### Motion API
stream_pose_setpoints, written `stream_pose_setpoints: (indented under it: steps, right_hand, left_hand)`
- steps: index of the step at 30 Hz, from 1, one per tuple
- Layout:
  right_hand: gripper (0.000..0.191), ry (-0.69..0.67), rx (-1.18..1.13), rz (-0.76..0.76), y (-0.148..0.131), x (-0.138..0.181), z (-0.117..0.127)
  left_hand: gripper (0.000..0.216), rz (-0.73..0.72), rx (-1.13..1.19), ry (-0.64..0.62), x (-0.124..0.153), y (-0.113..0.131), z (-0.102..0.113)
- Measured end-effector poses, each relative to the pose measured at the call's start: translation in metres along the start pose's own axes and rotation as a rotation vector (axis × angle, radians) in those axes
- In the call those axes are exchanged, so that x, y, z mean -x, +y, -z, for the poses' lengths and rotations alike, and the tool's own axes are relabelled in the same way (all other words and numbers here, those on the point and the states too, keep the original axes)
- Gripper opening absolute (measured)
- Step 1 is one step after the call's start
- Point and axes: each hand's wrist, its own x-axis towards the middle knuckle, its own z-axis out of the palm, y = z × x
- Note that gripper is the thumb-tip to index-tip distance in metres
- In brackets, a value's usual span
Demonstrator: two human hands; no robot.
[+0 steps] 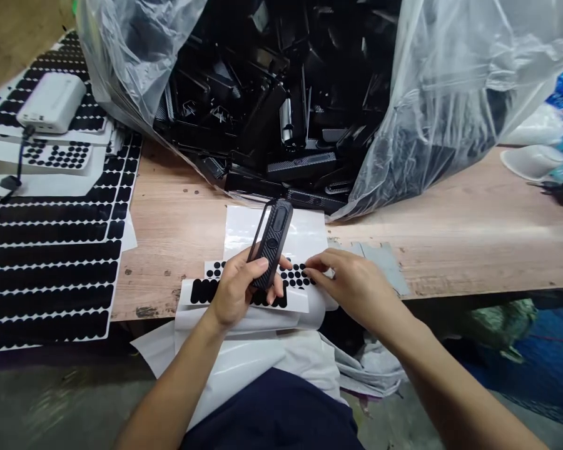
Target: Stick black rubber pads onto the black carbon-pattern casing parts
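My left hand (244, 281) grips a slim black plastic part (273, 240) with a ribbed face, a round button-like spot and a thin bar along its side. It is held tilted above the sticker sheets. My right hand (351, 281) is closed in a pinch at the right end of a white sheet of small black round stickers (291, 275); anything between its fingertips is too small to make out. Nearer me lies a strip of larger black scalloped stickers (204, 292), partly hidden by my left hand.
A big clear plastic bag (431, 144) full of black plastic parts (304, 162) stands at the back. More black sticker sheets (51, 269) lie at left, with a white power bank (51, 103) and cable on top. Grey pieces (382, 265) and a white cup (532, 161) are to the right.
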Motion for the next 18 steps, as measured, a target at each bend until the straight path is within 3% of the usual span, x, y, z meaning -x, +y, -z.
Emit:
stream_pose_setpoints:
  steps: [4,6,9,11,15,18]
  right_hand:
    - [0.016,-0.018,0.102,0.017,-0.004,-0.008,0.002]
    - [0.015,-0.047,0.036,0.028,0.002,-0.012,0.005]
    - [0.014,-0.063,-0.259,0.011,0.010,-0.014,0.010]
    - [0.024,-0.048,-0.525,-0.049,0.010,-0.013,0.015]
    - [0.041,-0.115,-1.067,-0.202,-0.011,-0.015,0.023]
    - [0.038,-0.179,-1.255,-0.216,-0.030,-0.020,0.025]
  left_hand:
    - [0.029,-0.033,-0.010,-0.003,-0.001,-0.003,0.000]
    - [0.033,-0.040,-0.010,0.000,-0.001,-0.005,0.000]
    - [0.053,-0.019,-0.009,-0.025,0.000,-0.008,0.002]
    - [0.062,-0.007,-0.011,-0.045,0.001,-0.009,0.003]
    - [0.065,-0.001,-0.016,-0.043,0.002,-0.010,0.004]
    - [0.066,0.001,-0.025,-0.027,0.002,-0.010,0.003]
